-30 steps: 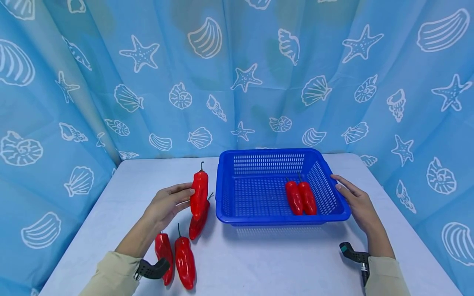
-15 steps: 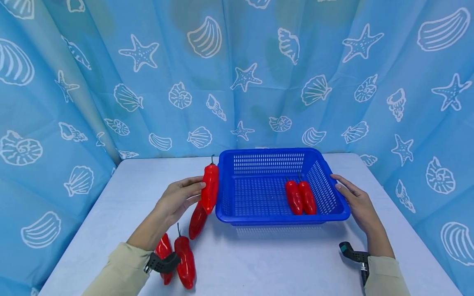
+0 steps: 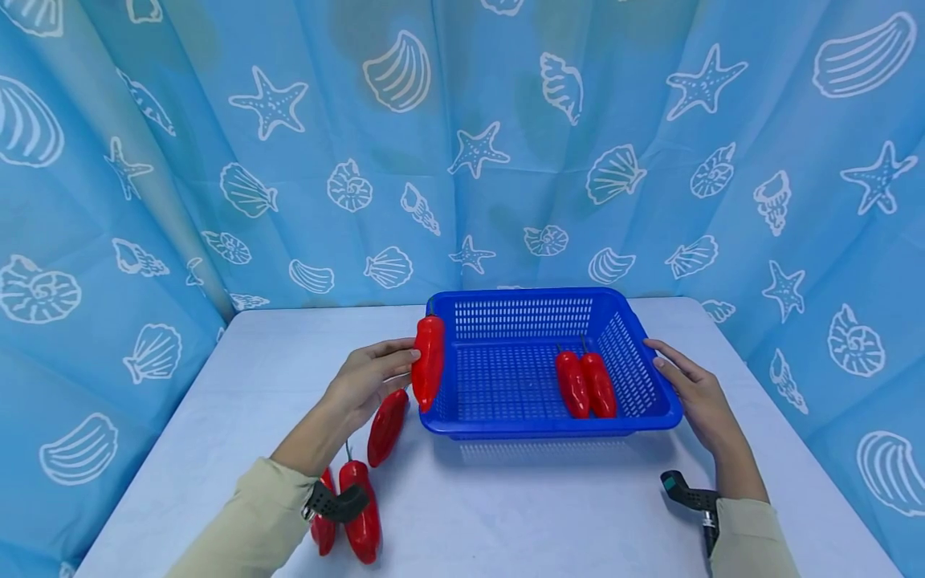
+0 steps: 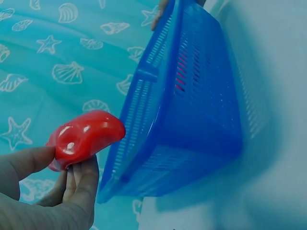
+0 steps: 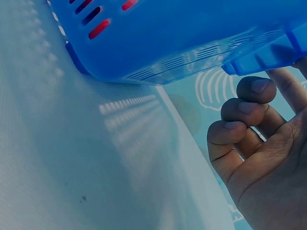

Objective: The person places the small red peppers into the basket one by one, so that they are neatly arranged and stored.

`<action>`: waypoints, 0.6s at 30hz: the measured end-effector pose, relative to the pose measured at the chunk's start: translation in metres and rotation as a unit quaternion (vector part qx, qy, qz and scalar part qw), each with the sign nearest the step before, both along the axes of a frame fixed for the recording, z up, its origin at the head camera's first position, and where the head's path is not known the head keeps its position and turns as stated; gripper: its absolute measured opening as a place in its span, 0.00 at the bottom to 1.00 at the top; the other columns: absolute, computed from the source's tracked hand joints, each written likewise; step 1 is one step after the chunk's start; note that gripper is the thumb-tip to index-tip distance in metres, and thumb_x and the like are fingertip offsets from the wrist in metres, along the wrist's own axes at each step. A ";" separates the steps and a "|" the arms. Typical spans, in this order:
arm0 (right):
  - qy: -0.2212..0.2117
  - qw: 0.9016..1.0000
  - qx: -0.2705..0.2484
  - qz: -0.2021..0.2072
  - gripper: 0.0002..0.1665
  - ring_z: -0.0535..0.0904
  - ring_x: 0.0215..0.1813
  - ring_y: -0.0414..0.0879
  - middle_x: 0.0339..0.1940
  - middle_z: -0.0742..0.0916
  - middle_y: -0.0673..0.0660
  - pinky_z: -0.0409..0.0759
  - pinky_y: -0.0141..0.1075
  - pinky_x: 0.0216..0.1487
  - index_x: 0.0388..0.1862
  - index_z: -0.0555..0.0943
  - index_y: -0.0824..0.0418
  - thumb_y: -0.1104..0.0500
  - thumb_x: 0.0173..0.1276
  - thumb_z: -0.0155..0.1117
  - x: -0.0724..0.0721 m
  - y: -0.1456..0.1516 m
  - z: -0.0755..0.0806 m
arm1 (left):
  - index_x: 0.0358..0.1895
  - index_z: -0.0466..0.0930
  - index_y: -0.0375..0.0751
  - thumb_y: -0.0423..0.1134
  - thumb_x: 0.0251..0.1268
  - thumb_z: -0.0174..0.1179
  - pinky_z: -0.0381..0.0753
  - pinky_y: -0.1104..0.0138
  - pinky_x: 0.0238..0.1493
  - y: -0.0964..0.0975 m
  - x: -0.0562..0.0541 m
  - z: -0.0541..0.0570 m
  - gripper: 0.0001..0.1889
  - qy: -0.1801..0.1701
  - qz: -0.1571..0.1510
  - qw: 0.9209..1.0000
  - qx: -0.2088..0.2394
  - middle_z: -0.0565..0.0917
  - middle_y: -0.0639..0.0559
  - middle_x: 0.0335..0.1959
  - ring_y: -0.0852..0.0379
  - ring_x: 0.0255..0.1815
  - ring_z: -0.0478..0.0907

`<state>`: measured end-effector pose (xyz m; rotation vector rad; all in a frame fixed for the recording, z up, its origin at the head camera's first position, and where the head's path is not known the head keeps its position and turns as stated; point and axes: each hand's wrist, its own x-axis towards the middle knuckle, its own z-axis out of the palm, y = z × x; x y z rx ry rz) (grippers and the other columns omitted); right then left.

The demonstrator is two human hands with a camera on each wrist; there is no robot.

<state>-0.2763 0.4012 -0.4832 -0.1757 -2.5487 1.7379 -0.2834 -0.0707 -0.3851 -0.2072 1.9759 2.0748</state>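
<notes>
My left hand (image 3: pixel 370 377) pinches a red chili pepper (image 3: pixel 429 361) between thumb and fingers, stem up, over the left rim of a blue plastic basket (image 3: pixel 549 427). In the left wrist view the pepper (image 4: pixel 86 136) is beside the basket's side wall (image 4: pixel 201 110). At the basket's right rim, my right hand (image 3: pixel 695 397) grips the edge with thumb and forefinger; the other fingers (image 5: pixel 242 115) are curled below the rim in the right wrist view. Two red peppers, one (image 3: pixel 572 385) beside the other (image 3: pixel 599 385), lie inside the basket on the right.
Three more red peppers lie on the white table (image 3: pixel 520 514) left of the basket: one (image 3: pixel 388 428) near it, another (image 3: pixel 361 514) farther forward, and a third (image 3: pixel 323 526) partly behind the left wrist strap. A blue shell-patterned curtain (image 3: pixel 462 201) hangs behind.
My left hand has carried the pepper rightward, from the table beside the basket to its left rim. The right hand and basket stay put.
</notes>
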 end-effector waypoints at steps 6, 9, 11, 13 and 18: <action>-0.001 1.000 0.006 0.003 0.37 0.62 0.73 0.70 0.80 0.61 0.63 0.71 0.52 0.60 0.79 0.60 0.35 0.31 0.73 0.50 0.000 0.000 0.001 | 0.66 0.72 0.38 0.37 0.63 0.68 0.78 0.53 0.61 0.011 -0.004 -0.003 0.28 -0.001 -0.005 1.000 0.003 0.76 0.40 0.61 0.43 0.61 0.75; -0.001 1.000 0.012 0.003 0.38 0.62 0.73 0.70 0.80 0.61 0.64 0.71 0.51 0.60 0.79 0.61 0.36 0.31 0.73 0.49 0.000 0.001 0.002 | 0.65 0.73 0.39 0.37 0.64 0.68 0.78 0.54 0.61 0.018 -0.007 -0.002 0.27 -0.001 -0.006 1.000 0.005 0.76 0.41 0.61 0.44 0.61 0.75; -0.001 1.000 0.011 0.001 0.38 0.62 0.73 0.70 0.80 0.61 0.64 0.70 0.51 0.60 0.79 0.61 0.36 0.30 0.73 0.49 0.000 0.002 0.003 | 0.64 0.73 0.39 0.37 0.64 0.68 0.79 0.55 0.60 0.022 -0.009 -0.002 0.26 -0.004 -0.006 1.000 0.011 0.76 0.41 0.61 0.44 0.61 0.75; -0.004 1.000 0.008 0.002 0.38 0.61 0.74 0.70 0.80 0.60 0.64 0.70 0.51 0.60 0.79 0.61 0.36 0.30 0.73 0.49 0.000 0.002 0.004 | 0.64 0.74 0.40 0.36 0.65 0.67 0.79 0.55 0.60 0.026 -0.010 -0.002 0.25 -0.007 -0.007 1.000 0.014 0.77 0.41 0.61 0.45 0.60 0.75; -0.007 1.000 0.006 0.005 0.38 0.61 0.74 0.70 0.80 0.60 0.64 0.70 0.52 0.61 0.79 0.61 0.36 0.31 0.73 0.50 0.001 0.001 0.003 | 0.64 0.74 0.40 0.35 0.66 0.66 0.79 0.56 0.59 0.032 -0.012 -0.003 0.23 -0.015 -0.007 1.000 0.015 0.77 0.41 0.60 0.45 0.59 0.76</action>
